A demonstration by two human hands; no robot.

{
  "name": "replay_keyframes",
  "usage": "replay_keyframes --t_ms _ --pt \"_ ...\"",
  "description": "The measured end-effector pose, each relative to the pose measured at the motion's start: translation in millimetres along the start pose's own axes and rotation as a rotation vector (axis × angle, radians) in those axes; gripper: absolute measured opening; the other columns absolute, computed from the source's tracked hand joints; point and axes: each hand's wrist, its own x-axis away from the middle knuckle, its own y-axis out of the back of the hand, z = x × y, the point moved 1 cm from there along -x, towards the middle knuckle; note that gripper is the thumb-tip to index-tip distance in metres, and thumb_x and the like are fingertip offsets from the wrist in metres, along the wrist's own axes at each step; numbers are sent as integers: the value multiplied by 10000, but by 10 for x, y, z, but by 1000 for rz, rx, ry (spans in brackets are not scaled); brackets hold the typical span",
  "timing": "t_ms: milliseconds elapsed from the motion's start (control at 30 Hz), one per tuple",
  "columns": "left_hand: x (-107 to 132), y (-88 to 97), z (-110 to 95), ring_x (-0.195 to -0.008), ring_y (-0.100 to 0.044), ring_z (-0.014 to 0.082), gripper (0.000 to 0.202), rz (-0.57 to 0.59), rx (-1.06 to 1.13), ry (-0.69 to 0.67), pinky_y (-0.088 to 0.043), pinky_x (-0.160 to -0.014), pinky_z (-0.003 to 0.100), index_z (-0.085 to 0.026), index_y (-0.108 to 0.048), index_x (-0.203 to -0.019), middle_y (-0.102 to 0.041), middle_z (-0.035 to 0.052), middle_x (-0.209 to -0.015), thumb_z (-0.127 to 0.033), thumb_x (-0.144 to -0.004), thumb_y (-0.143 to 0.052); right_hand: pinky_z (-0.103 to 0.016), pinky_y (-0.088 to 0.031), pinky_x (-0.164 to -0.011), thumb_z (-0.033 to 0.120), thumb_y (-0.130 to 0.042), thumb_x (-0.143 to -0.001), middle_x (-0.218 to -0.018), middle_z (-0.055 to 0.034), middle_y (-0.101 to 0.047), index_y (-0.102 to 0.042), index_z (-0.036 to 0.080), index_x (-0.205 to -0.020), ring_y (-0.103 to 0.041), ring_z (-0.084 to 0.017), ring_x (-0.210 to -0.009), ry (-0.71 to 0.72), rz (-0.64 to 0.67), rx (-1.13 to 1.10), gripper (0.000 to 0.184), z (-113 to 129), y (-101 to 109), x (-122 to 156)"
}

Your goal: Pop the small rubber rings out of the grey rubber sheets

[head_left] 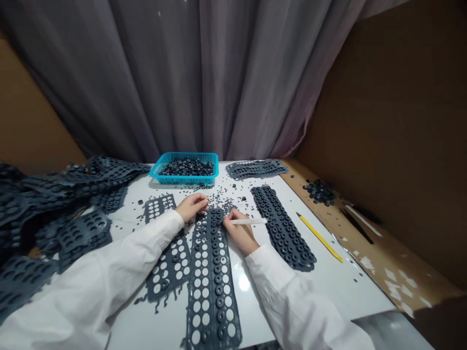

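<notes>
A dark rubber sheet (pixel 209 282) with rows of round holes lies lengthwise before me, some ring-shaped pieces still sitting in it. My right hand (pixel 239 231) grips a white pen-shaped tool (pixel 251 221) at the sheet's far right edge; its working tip is hidden by the fingers. At the far left corner of the same sheet, my left hand (pixel 193 206) has its fingertips pinched together, and whatever they hold is too small to make out. Partly under my left forearm rests a second perforated sheet (pixel 170 267), mostly punched through.
Beyond my hands stands a turquoise basket (pixel 156 173) of small dark pieces. To the right lie a full rubber sheet (pixel 282 228) and a yellow craft knife or pencil-like tool (pixel 319 237). Sheets pile up (pixel 83 228) on the left; another stack (pixel 255 169) lies at the back.
</notes>
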Motion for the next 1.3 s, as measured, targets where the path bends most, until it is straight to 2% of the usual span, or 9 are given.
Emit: replay_keyframes --t_ms 67,233,633,800,933,1000,1067,1167,1300 --pt "9 27 23 -557 -556 98 95 8 216 150 -454 -534 203 -122 -557 -820 -563 0 -618 -204 -775 -572 -229 -298 -501 291 -497 -763 -498 46 -461 -432 200 -579 -424 -115 -497 -23 -26 -57 216 -9 2 -20" --pt "27 -14 27 -545 -592 90 126 35 614 391 -492 -526 175 -88 -597 -911 -598 42 -651 -138 -815 -531 -239 -316 -533 334 -509 -775 -509 46 -477 -443 198 -579 -437 -120 -517 -48 -100 -77 247 -21 7 -84" --pt "121 -105 33 -504 -543 75 230 234 819 401 -454 -450 158 -65 -602 -907 -562 36 -649 -230 -887 -442 -244 -322 -530 345 -506 -788 -500 42 -489 -450 200 -589 -444 -124 -513 -44 -80 -100 253 -61 -16 -93" --pt "98 -124 -8 -562 -549 98 282 207 814 446 -451 -496 184 -69 -609 -881 -567 60 -684 -273 -890 -414 -246 -325 -534 343 -507 -779 -499 42 -483 -452 202 -587 -440 -126 -512 -45 -86 -101 245 -34 -13 -111" --pt "-27 -129 -37 -520 -474 85 193 13 514 222 -389 -486 192 -109 -614 -796 -535 20 -637 -284 -795 -533 -247 -321 -546 318 -513 -766 -500 46 -476 -437 202 -567 -440 -127 -522 -36 -106 -52 242 -34 -23 -153" --pt "-81 -146 -52 -501 -426 80 120 0 299 112 -344 -479 191 -124 -623 -733 -521 -8 -603 -236 -693 -630 -246 -314 -540 308 -508 -765 -492 50 -465 -430 203 -564 -435 -126 -517 -33 -102 -39 239 -36 -30 -170" --pt "-120 -171 -83 -539 -431 93 105 72 -33 -61 -341 -519 201 -135 -639 -699 -529 -16 -607 -169 -607 -675 -244 -308 -529 300 -501 -765 -483 53 -450 -425 203 -563 -427 -123 -507 -31 -93 -36 236 -34 -36 -180" --pt "-172 -222 -146 -639 -482 128 134 257 -634 -398 -367 -607 224 -143 -649 -713 -546 2 -667 -131 -580 -659 -239 -297 -513 277 -494 -757 -483 56 -430 -418 202 -557 -417 -118 -497 -14 -87 -15 227 -26 -40 -183" --pt "-276 -280 -196 -675 -514 166 142 432 -903 -491 -382 -628 244 -146 -638 -691 -555 31 -705 -114 -555 -659 -237 -281 -502 246 -485 -748 -487 58 -421 -408 200 -555 -411 -114 -491 15 -90 20 213 -29 -42 -179"
